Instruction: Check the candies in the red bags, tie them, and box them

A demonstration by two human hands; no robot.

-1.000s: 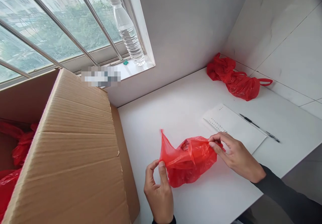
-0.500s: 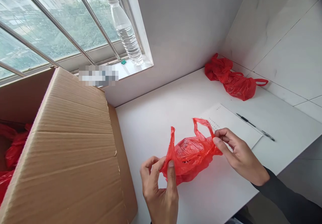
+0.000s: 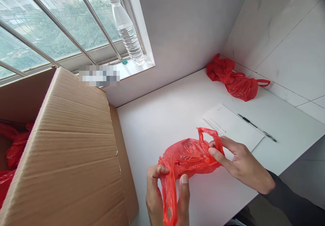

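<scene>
While our left hand (image 3: 165, 199) pinches one handle of the red bag (image 3: 188, 156) between thumb and fingers, our right hand (image 3: 238, 163) grips the other handle, so the bag hangs stretched between them just above the table (image 3: 165, 124). Beyond lie a sheet (image 3: 233, 128) and pen (image 3: 256, 127), then more red bags (image 3: 235, 78); a box (image 3: 73, 144) stands left, a bottle (image 3: 125, 29) on the sill.

Soft daylight from the window (image 3: 50, 26) lights the sharp scene evenly, with wide-angle bending at the edges.
</scene>
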